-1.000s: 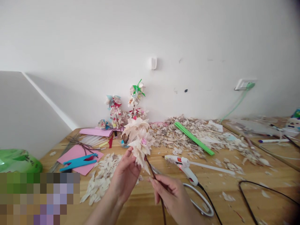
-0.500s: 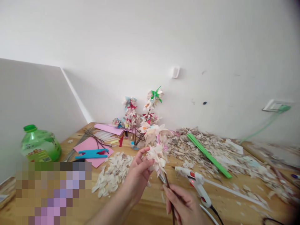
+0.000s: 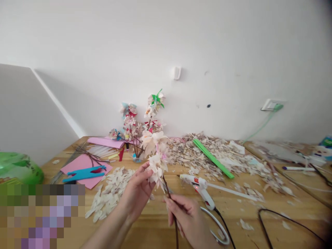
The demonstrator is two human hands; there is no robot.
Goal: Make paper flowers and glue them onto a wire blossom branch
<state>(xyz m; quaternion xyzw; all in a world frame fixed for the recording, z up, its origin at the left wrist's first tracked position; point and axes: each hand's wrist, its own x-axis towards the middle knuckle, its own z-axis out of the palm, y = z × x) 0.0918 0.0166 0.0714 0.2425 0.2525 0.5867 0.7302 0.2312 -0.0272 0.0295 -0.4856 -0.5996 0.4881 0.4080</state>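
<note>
Handmade pale-petalled flowers (image 3: 157,167) sit along the upper part of a thin brown stem (image 3: 167,188) in front of me. My left hand (image 3: 138,188) has its thumb and fingers closed on the lowest blossom from the left. Lower down, my right hand (image 3: 184,213) grips the stem, which slants up and leftward. Just right of the flowers lies a white hot glue gun (image 3: 201,188) with a small red light, a glue stick (image 3: 230,191) projecting from its back. Left of my left wrist is a pile of loose pale petals (image 3: 109,193).
Finished flower stems stand in a small holder (image 3: 137,158) near the wall. Dried petals and scraps (image 3: 186,150) cover the back right, with green strips (image 3: 212,159) on top. Pink paper (image 3: 86,169) under a blue plastic piece (image 3: 84,174) and a green bottle (image 3: 20,167) are left. A black cable (image 3: 287,216) curves at right.
The view has swung to the right, so the table's things shift left in the picture and more of its right side shows. Both hands keep hold of the flower stem.
</note>
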